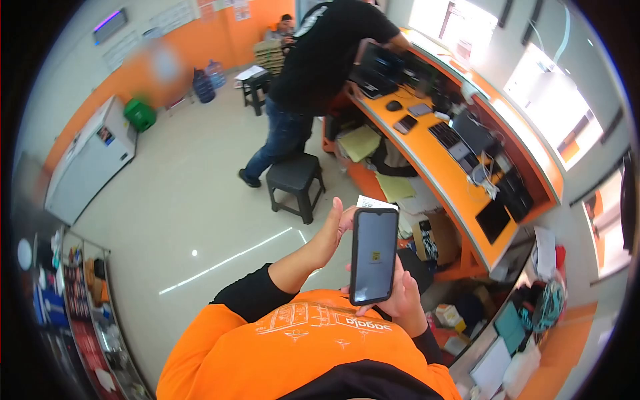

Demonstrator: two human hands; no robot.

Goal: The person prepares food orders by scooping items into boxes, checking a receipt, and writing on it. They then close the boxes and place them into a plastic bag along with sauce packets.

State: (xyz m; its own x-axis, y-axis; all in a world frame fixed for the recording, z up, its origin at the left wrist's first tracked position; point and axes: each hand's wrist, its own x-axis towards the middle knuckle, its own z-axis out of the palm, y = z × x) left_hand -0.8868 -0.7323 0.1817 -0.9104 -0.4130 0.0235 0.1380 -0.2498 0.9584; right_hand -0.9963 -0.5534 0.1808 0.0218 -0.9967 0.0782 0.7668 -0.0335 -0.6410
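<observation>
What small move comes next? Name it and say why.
Probably ease the phone slightly aside with the right hand: it hides most of the printed white item beside the left hand, leaving only its top edge visible.

The pale floor [200, 220] is smooth and glossy. The squat black stool [293, 175] looks like matt plastic. The orange shirt [293, 353] is soft cloth. The orange-topped bench [427, 143] looks smooth; the dark-framed phone's screen [374, 250] is smooth and glassy.

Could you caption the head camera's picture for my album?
Phone in the right hand, left hand beside it, as a person in a black shirt leans over a cluttered orange desk.
</observation>
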